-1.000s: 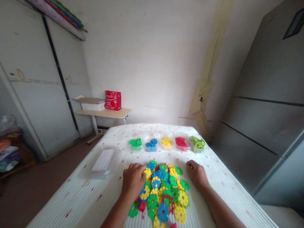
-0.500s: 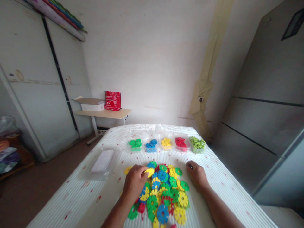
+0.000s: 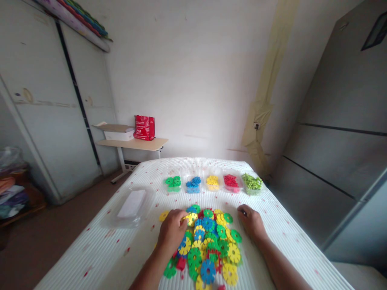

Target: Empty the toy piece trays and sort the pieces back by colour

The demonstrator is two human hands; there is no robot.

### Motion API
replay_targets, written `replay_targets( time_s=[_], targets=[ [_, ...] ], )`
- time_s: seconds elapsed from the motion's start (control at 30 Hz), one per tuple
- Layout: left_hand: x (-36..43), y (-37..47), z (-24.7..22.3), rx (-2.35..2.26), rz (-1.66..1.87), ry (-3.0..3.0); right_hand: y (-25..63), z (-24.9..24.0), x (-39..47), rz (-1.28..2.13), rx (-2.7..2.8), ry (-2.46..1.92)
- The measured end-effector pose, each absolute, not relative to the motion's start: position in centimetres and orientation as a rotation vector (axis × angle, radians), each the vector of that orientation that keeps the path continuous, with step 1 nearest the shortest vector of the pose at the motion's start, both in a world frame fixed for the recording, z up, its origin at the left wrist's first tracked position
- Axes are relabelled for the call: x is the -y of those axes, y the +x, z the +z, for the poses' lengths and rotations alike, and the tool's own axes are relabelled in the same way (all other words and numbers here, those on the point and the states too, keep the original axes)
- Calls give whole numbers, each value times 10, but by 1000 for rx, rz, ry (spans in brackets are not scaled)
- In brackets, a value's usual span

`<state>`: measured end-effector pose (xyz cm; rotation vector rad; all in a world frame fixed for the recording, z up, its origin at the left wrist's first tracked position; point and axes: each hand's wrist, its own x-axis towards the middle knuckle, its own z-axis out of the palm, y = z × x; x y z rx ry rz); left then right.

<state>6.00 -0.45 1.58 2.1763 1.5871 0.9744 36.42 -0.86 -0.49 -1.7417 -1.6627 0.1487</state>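
A loose pile of notched plastic snowflake discs in green, blue and yellow lies on the near part of the table; one blue disc (image 3: 208, 271) sits at its front. My left hand (image 3: 173, 230) rests at the pile's left side, its thumb and fingertips closed at the edge of a yellow snowflake disc (image 3: 191, 219). To the right of the pile, my right hand (image 3: 251, 222) lies on the cloth with curled fingers; a small dark spot shows between them, and what they hold, if anything, cannot be made out. Red pieces (image 3: 181, 264) are mixed into the pile.
Behind the pile stand clear tubs of green discs (image 3: 173, 182), blue discs (image 3: 194, 183), yellow discs (image 3: 212, 181), red pieces (image 3: 231, 182) and light-green pieces (image 3: 252, 183). A clear plastic packet (image 3: 132, 204) lies at left. A side table (image 3: 148, 143) bears a red bag (image 3: 144, 128).
The view has shifted very slightly. Both hands and the pile otherwise keep their places.
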Motion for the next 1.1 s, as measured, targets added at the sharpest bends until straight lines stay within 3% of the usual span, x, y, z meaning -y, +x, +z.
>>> replay_targets(
  time_s=[0.23, 0.57, 1.1],
  targets=[
    [8, 63, 20, -1461, 1077, 2238, 361, -1, 11, 150, 1662, -1746],
    [12, 68, 21, -1490, 756, 2445, 363, -3, 11, 168, 1684, -1757],
    [18, 73, 22, -1419, 780, 2524, 362, -2, 11, 166, 1676, -1740]
  ],
)
